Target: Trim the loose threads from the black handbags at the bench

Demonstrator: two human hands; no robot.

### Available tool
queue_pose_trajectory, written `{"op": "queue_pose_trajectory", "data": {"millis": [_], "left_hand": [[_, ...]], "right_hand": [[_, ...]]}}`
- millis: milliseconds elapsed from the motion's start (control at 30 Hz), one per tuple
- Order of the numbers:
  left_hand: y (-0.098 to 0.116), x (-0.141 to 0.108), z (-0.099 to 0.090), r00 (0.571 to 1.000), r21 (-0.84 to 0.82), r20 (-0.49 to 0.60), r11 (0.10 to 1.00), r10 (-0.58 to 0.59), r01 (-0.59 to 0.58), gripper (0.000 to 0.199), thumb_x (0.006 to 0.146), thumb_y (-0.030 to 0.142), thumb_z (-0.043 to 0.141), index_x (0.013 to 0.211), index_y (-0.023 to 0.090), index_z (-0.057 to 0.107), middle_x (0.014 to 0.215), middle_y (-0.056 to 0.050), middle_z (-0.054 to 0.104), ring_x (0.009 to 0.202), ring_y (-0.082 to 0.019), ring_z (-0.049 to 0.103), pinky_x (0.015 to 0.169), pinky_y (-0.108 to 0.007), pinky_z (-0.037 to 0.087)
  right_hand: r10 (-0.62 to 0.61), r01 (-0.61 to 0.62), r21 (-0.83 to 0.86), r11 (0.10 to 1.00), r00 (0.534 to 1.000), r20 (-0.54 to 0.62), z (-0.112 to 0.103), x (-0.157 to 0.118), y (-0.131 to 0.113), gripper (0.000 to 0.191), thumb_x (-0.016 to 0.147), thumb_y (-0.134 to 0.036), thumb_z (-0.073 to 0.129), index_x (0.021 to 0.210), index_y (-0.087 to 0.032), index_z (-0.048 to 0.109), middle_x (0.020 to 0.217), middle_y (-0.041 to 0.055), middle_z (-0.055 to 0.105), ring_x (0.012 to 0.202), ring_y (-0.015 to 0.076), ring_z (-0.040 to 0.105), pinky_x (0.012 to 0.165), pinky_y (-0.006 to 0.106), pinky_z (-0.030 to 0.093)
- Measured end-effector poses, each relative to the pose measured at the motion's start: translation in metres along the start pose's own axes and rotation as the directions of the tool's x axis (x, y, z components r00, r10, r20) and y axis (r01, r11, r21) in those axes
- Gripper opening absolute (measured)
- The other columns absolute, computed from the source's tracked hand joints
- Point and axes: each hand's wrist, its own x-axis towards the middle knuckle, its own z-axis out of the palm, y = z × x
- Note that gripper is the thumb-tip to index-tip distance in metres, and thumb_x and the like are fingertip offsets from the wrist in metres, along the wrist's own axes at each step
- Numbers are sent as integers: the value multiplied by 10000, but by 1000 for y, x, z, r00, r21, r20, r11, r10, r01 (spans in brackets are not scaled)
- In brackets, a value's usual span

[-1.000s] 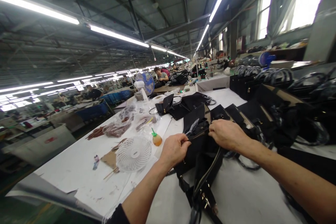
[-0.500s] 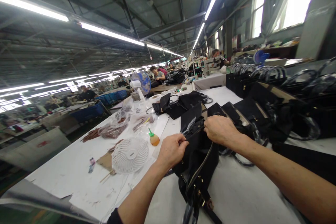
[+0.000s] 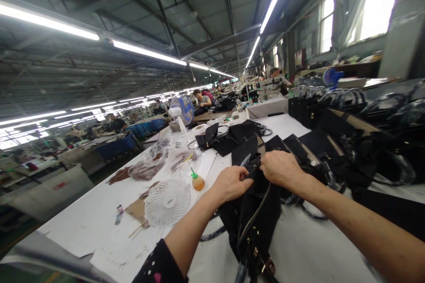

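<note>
A black handbag (image 3: 255,216) with gold-coloured fittings lies on the white table in front of me, its strap and hardware toward me. My left hand (image 3: 234,181) is closed at the bag's upper left edge, thumb and fingers pinched on the black material. Close beside it, my right hand (image 3: 279,167) grips the same bag near its top, fingers curled over the edge. The fingertips of my right hand are partly hidden by the hand itself. Beyond both hands lie more black bags (image 3: 232,137) with plastic-wrapped handles.
Left of the bag are a white fan grille (image 3: 168,202), a small bottle with a green nozzle (image 3: 198,181) and brown strips in clear plastic (image 3: 146,168). A blue-bladed fan (image 3: 184,109) stands at the far end. Rows of black bags (image 3: 358,141) fill the right side. Co-workers sit farther back.
My left hand has shifted right, closer to my right hand, along the bag's edge. More of my left sleeve shows. The view has tilted slightly.
</note>
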Motion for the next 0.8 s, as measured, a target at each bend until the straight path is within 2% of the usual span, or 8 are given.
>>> {"op": "queue_pose_trajectory", "data": {"millis": [67,200,400,500,667,800], "left_hand": [[5,12,3,999,31,-33,999,24,-23,297,793,429,504,874,214,691,712,-23,653,652,-170,573,565,-252,377],[10,22,14,991,169,-109,984,76,-57,330,834,351,431,738,174,694,706,-68,665,664,-191,588,604,-273,394],[12,7,18,992,71,-64,992,-104,109,281,780,334,471,667,170,669,640,-47,637,615,-175,561,553,-254,372],[14,6,19,990,1,-58,992,-127,127,232,761,306,486,739,183,682,680,-34,653,641,-176,570,561,-250,389],[16,12,21,996,-198,-85,979,33,-49,356,748,220,493,1056,244,671,946,-15,702,816,-180,618,688,-252,469],[17,15,20,998,-248,-50,968,36,-47,378,739,197,478,1051,256,685,918,-6,711,820,-184,627,698,-262,480]], "right_hand": [[-5,5,6,1000,1000,-4,0,1,1,268,811,-304,507,833,-140,719,857,156,694,855,274,655,726,329,487],[-48,48,13,999,999,-13,0,-5,7,223,800,-278,514,823,-162,704,890,124,686,879,260,640,729,325,472],[-143,143,68,987,990,-17,0,-21,21,214,770,-219,477,742,-192,687,874,81,670,873,223,613,707,293,445],[-98,98,81,992,995,-13,-1,-21,22,242,780,-236,460,759,-176,694,874,97,665,861,219,607,709,287,436],[-58,60,62,996,997,-43,0,-16,22,278,818,-267,437,791,-173,697,883,99,660,869,232,611,699,297,445],[-43,44,44,998,998,-36,0,-16,23,277,833,-264,435,821,-178,697,908,95,658,879,229,614,710,297,459]]}}
